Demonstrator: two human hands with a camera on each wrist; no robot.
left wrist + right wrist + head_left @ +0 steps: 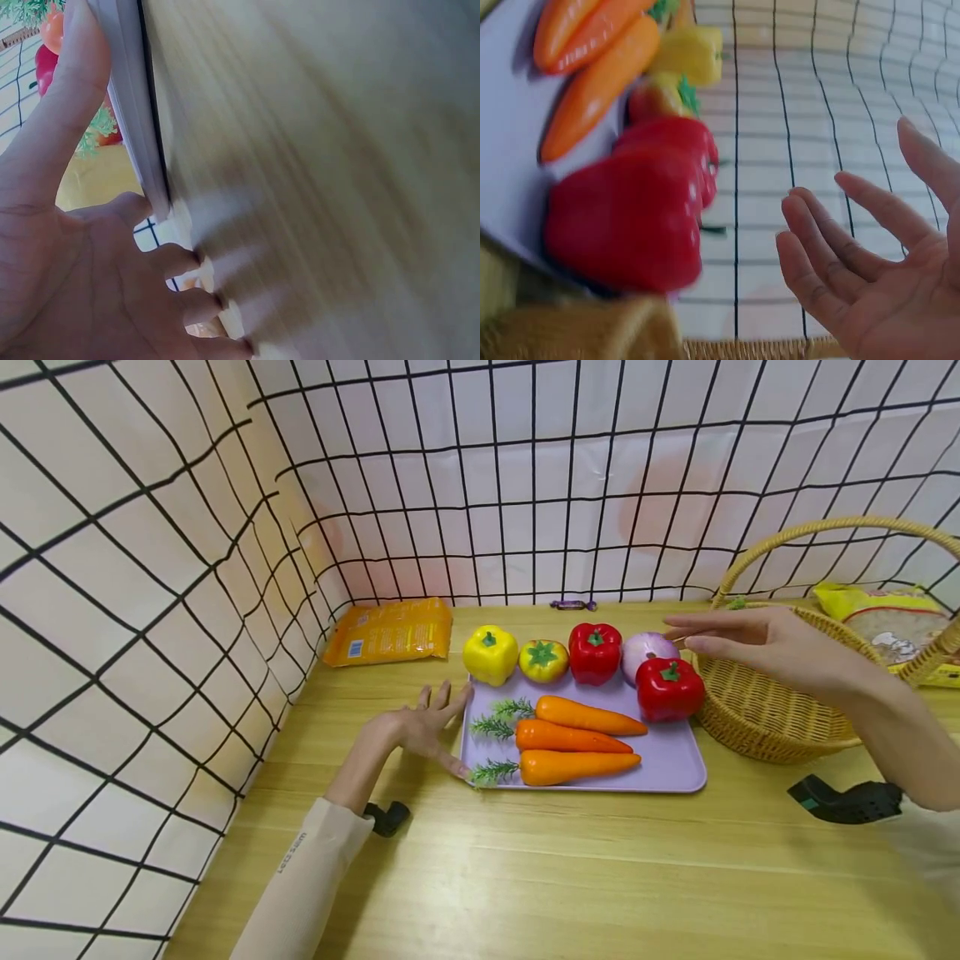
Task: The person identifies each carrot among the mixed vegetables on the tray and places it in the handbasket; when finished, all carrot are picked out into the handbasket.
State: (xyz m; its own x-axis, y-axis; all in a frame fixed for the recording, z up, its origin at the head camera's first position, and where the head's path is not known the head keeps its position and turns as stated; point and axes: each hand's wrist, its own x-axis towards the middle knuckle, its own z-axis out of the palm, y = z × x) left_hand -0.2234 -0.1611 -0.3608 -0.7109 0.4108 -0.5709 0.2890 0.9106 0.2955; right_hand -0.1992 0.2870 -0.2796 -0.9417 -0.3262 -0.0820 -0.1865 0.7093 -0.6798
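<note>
A lilac tray bears three carrots with green tops, a yellow bell pepper, a yellow-red tomato-like fruit, two red bell peppers and a purple onion. My left hand spreads its fingers at the tray's left edge. In the left wrist view, its thumb lies along the rim and other fingertips meet the table. My right hand hovers over the wicker basket, fingers extended towards the onion. In the right wrist view nothing is in that hand.
An orange packet lies at the back left, and a small purple-wrapped sweet by the back grid. Behind the basket, whose tall handle arches up, sits a yellow bag. Black wire grid borders the back and left.
</note>
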